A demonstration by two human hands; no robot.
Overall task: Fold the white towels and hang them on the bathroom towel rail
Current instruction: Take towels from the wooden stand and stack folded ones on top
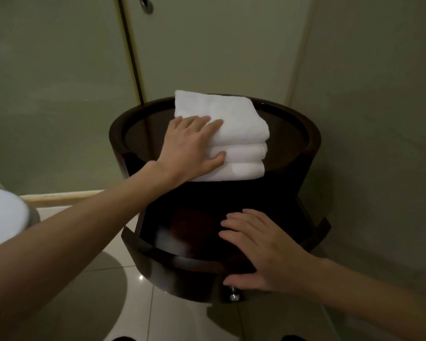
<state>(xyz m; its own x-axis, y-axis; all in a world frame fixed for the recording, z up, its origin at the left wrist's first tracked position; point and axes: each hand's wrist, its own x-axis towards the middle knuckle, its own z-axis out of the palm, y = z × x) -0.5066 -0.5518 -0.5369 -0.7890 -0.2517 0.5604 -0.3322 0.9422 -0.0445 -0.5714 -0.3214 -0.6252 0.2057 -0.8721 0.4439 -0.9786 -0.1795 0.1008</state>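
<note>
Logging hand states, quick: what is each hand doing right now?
Left hand: open, fingers flat on the towel stack, thumb against its front.
Right hand: open, holding nothing, over the lower shelf of the dark stand.

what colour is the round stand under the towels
Dark glossy brown, nearly black. The stand shows best in the head view.

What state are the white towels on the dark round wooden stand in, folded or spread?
Folded: the white towels sit stacked three high on the dark wooden stand, rounded fold edges showing.
</note>
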